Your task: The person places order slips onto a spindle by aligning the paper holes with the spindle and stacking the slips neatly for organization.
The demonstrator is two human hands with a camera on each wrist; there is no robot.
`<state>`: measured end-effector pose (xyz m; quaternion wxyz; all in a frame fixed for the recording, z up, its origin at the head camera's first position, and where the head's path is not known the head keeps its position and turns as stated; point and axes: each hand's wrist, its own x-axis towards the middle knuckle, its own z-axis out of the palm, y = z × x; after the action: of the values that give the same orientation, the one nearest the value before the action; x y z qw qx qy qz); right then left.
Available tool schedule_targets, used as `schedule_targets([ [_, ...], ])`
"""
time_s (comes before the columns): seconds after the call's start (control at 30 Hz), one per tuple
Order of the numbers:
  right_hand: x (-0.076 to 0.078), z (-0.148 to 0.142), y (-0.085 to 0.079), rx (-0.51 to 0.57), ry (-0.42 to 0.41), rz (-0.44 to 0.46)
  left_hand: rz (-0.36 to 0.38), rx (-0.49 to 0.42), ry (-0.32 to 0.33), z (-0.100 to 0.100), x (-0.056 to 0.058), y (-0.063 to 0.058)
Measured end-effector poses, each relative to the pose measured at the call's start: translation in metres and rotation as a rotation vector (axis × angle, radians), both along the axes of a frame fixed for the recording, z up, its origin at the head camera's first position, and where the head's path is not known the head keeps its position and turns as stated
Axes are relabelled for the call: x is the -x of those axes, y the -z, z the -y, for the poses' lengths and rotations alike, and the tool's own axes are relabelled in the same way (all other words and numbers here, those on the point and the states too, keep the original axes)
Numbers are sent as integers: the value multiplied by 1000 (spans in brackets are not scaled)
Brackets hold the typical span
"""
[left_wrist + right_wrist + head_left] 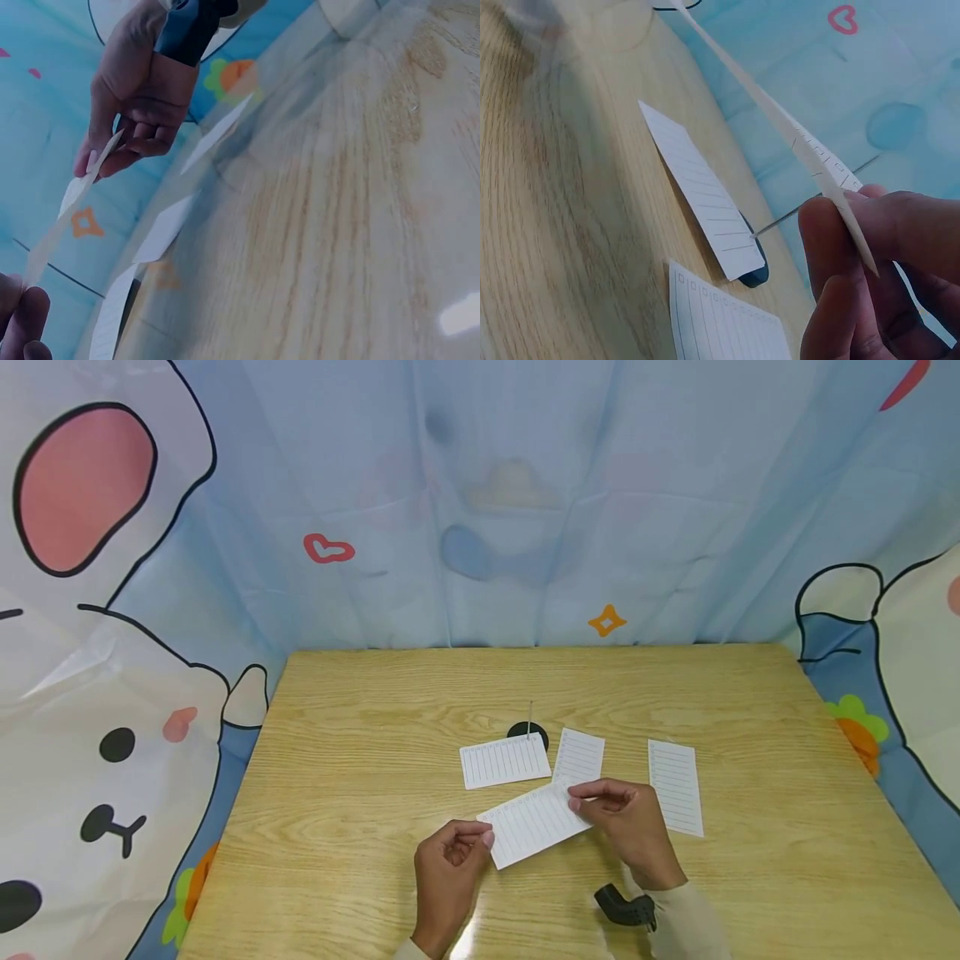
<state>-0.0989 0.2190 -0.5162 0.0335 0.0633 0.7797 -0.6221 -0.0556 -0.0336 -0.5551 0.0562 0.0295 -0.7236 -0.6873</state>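
Between both hands, over the table, is a white lined card (531, 828) with a row of small boxes along one edge. My left hand (448, 877) pinches its left end between thumb and fingers. The opposite end is pinched by my right hand (632, 827). Beyond it stands a paper spike with a round black base (537, 732) and a thin upright metal rod (787, 215). Another lined card (505, 762) lies over the base, the rod rising through its right end. A third card (581, 753) lies just right of the spike, its near end hidden by the held card.
A further lined card (677, 789) lies on the wooden table (360, 727) to the right, partly behind my right hand. A black camera mount (624, 907) sits at my right wrist. A printed blue curtain (375, 610) hangs behind the table and along its sides.
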Motion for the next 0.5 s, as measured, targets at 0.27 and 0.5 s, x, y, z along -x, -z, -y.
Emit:
schedule_targets([
  [0.27, 1, 0, -3, 35, -16, -47, -25, -27, -28, 2, 6, -12],
  [0.5, 4, 4, -11, 31, -9, -97, -84, -46, -62, 6, 17, -24],
])
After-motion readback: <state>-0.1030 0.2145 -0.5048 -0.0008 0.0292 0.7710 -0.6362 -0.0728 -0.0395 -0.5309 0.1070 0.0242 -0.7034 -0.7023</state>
